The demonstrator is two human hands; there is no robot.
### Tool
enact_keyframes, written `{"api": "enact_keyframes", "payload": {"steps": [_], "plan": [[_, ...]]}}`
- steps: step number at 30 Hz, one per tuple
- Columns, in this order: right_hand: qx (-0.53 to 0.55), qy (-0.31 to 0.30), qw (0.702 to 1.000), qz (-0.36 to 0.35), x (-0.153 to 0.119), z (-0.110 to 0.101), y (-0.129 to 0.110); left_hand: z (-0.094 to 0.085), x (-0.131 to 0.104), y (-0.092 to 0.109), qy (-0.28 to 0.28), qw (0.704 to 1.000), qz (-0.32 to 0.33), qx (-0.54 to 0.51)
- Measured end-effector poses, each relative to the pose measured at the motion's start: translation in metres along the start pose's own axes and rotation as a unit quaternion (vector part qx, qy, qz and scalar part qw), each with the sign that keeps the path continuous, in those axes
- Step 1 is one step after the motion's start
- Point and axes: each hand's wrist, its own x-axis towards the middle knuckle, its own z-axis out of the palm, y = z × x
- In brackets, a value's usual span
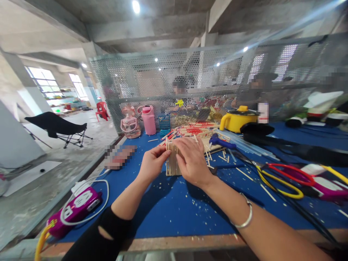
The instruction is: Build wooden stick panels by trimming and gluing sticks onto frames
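A small block built of thin wooden sticks [173, 163] stands upright on the blue table top [174, 214]. My left hand [155, 163] pinches its left edge between thumb and fingers. Over the top and right side of the block lies my right hand [193, 161], its fingers wrapped round it and hiding much of it. Behind my hands is a pile of red-tipped sticks [195, 128], with loose sticks and crumbs scattered about. A blue glue gun [223, 142] rests just right of the pile.
Pink bottles [148, 120] stand at the back left, a yellow pot [240, 121] at the back right. Scissors [290, 174] lie on the right, a purple power strip [78, 208] on the left. People sit behind a perforated metal screen [152, 79].
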Motion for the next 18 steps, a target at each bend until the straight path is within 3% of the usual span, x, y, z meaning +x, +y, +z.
{"api": "enact_keyframes", "payload": {"steps": [4,10,18], "plan": [[0.016,0.025,1.000,0.007,-0.001,0.001,0.001,0.000,0.001,-0.001,0.006,1.000,-0.004,0.000],[-0.040,-0.002,0.999,-0.005,0.006,0.002,-0.004,0.000,0.000,-0.001,0.003,1.000,0.000,0.002],[0.017,0.069,0.997,0.013,0.011,-0.001,-0.002,-0.006,-0.001,0.002,-0.063,0.997,0.021,0.041]]}}
